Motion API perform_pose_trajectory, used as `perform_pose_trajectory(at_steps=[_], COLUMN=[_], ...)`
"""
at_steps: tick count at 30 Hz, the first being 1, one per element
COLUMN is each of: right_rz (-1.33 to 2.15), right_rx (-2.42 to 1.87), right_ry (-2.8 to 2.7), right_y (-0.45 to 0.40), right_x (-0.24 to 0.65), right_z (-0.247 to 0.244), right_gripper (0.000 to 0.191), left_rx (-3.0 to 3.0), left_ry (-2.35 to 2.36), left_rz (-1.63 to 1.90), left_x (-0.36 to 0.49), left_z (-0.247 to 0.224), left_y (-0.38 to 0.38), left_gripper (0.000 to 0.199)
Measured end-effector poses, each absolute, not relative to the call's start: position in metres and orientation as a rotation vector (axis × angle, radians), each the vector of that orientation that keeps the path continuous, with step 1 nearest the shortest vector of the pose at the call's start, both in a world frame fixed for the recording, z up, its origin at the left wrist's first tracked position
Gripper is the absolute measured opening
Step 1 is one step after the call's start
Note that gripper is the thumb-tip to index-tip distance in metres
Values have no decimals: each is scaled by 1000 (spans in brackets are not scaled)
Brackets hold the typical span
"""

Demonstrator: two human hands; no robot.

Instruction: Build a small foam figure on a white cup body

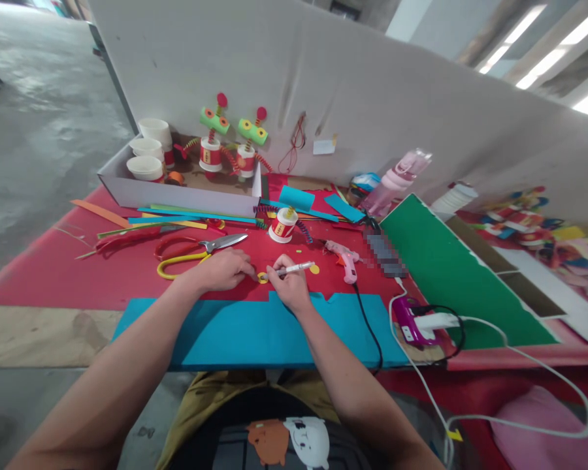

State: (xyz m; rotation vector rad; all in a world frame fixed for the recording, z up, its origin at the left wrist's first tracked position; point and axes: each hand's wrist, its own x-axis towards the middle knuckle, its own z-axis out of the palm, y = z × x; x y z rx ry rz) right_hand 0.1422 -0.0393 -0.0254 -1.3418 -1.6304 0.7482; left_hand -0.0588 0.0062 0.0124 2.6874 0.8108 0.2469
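My right hand [289,282] is closed round a white pen [296,268], its tip down at a small yellow paper circle [262,277] with a dark mark on it. From the other side, the bent fingertips of my left hand [228,269] hold that circle against the red tabletop. A second yellow paper circle [314,268] lies just right of the pen. Behind my hands stands a red and white paper cup [283,226] with coiled paper arms and a yellow piece on top. Large scissors [203,251] with red and yellow handles lie left of my left hand.
A pink glue gun [345,258] lies at right, its cord crossing blue card [225,333]. Behind are paper strips [176,217] and a box [176,197] with cups and two finished figures [210,153]. A purple power strip [414,321] with cables and a green board [451,281] stand right.
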Motion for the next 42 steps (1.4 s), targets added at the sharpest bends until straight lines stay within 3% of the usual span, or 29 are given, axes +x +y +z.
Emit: perform_pose_trajectory(at_steps=[12, 42], right_rz=[739, 723], right_rx=[-1318, -1379], right_ry=[-1457, -1617], right_y=[-42, -42], right_x=[145, 145], right_z=[-22, -26], right_gripper=[24, 22], left_rx=[2702, 2696], left_ry=[810, 809], left_rz=[223, 235], left_x=[-59, -58], left_z=[14, 13], left_y=[6, 6], left_gripper=[44, 42])
